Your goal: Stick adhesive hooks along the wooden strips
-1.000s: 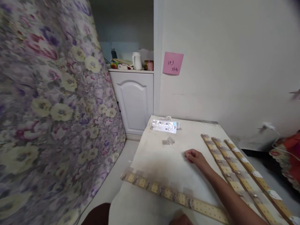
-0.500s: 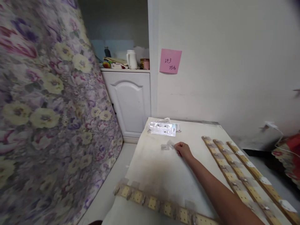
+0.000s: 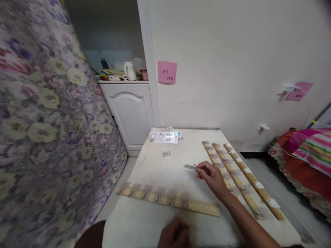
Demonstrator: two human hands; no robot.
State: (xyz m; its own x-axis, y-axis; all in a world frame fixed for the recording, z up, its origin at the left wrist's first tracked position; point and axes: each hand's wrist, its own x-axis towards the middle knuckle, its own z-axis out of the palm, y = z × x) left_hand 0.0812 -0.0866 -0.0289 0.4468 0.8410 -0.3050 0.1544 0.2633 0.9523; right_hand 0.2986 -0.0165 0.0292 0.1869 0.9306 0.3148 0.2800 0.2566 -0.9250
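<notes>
Pinched in my right hand [image 3: 209, 176] is a clear adhesive hook [image 3: 190, 167], a thin see-through square with a small dark tip above it, held over the table. My left hand [image 3: 173, 235], dim and slightly blurred, is at the bottom edge with its fingers curled and nothing visible in them. Just beyond it lies a wooden strip [image 3: 204, 207] with peg-like holes, set crosswise. Several clear hooks [image 3: 156, 198] stand along the strip's left and middle; its right end is bare wood. Another clear hook [image 3: 167, 154] lies on the white tabletop.
Clear hook packaging [image 3: 163, 137] lies at the table's far edge. On the right, one wooden strip [image 3: 254, 184] carries white pieces, beside two strips with clear hooks. A floral curtain [image 3: 51, 137] hangs on the left; a red-covered piece of furniture [image 3: 297, 163] stands right of the table.
My right hand has drawn the clear hook back toward me, away from the one left lying. My left hand has come into view at the bottom. The view has turned right.
</notes>
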